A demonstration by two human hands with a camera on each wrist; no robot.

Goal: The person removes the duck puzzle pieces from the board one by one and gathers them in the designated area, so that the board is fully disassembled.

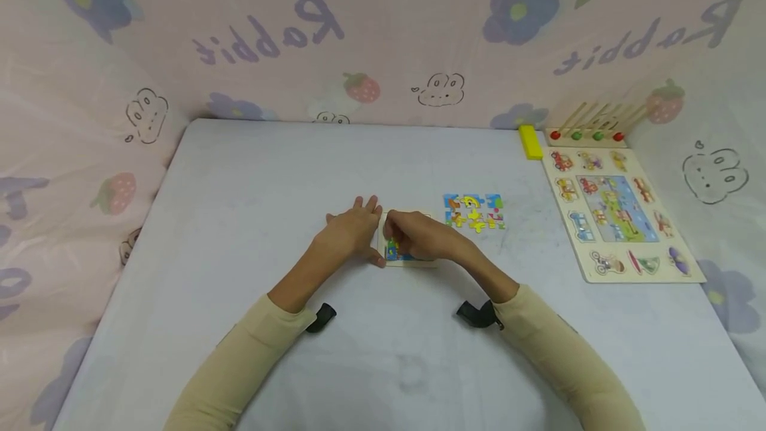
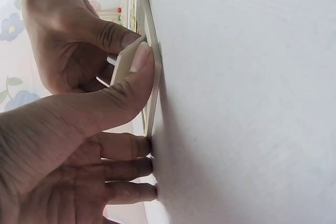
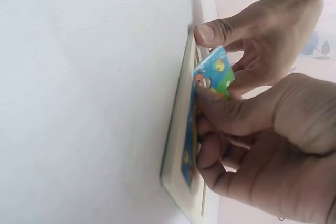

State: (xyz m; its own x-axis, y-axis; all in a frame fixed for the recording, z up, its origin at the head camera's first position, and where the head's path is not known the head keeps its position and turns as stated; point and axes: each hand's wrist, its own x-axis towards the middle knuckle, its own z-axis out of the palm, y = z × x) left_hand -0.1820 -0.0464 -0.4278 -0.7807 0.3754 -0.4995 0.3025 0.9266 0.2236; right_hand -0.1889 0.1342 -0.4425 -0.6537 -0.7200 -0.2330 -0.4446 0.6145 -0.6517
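Observation:
A small wooden puzzle board [image 1: 413, 264] lies flat before me, with a blue picture partly filling its recess. In the right wrist view my right hand [image 1: 417, 233] pinches a colourful jigsaw piece [image 3: 217, 65] between thumb and fingers. The piece tilts up at the far end of the board, its plain back showing in the left wrist view. My left hand [image 1: 352, 233] lies at the board's left side, thumb against the edge. Its other fingers [image 2: 128, 169] are straight, with their tips on the table. In the head view the right hand covers much of the board.
Several loose jigsaw pieces [image 1: 469, 203] lie right of the board. Farther right are a large wooden picture puzzle [image 1: 571, 265], a yellow block [image 1: 530, 142] and a peg stand with red and green beads [image 1: 586, 141]. A printed curtain [image 1: 395, 38] borders the white table [image 1: 269, 171].

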